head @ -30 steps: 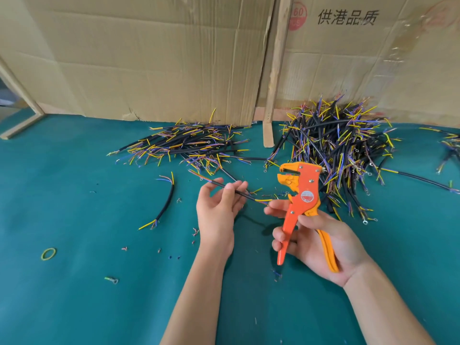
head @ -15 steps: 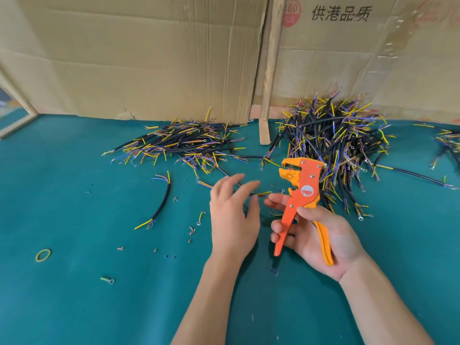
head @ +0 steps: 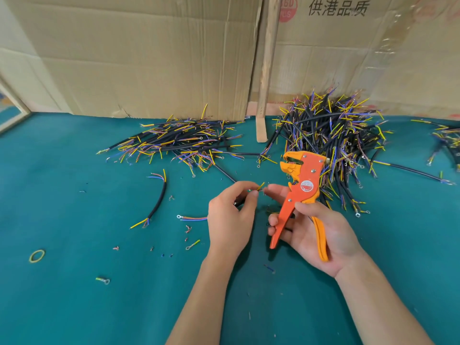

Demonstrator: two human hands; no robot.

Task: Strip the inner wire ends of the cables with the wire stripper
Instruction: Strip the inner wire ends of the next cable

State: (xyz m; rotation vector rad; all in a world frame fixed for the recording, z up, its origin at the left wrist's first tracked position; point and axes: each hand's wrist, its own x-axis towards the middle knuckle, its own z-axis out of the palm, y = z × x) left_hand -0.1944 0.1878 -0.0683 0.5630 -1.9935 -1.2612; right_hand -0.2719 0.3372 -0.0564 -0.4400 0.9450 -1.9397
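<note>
Left hand (head: 230, 217) is curling its fingers and pinching the yellow-tipped end of a cable (head: 260, 187) between thumb and forefinger near the middle of the view; most of that cable is hiding behind the hand, with only a thin bunch of wires carrying a ring terminal (head: 193, 217) poking out at its 9 o'clock side. Right hand (head: 316, 232), at the left hand's 3 o'clock, is gripping the orange stripper (head: 300, 192) with the thumb lying across the pivot area and the fingers wrapping one handle, while its forefinger is reaching toward the cable tip, nearly meeting the left fingertips. The stripper's head is pointing to 12 o'clock with its jaws facing 9 o'clock and standing slightly apart, clear of the cable. Behind it, at 12 to 1 o'clock, a big pile (head: 331, 140) of black cables with yellow, blue and purple wires is lying on the green counter (head: 74, 307); a flatter pile (head: 184, 143) is spreading at 11 o'clock, and a few more cables (head: 445, 140) are showing at the right edge. One loose cable (head: 159, 197) is lying alone at 9 o'clock of the hands. Small wire offcuts (head: 188, 229), a loose terminal (head: 103, 280) and a yellow rubber band (head: 37, 255) are dotting the counter toward 8 o'clock. Cardboard (head: 149, 58) and a wooden strip (head: 265, 70) are standing along the far edge.
</note>
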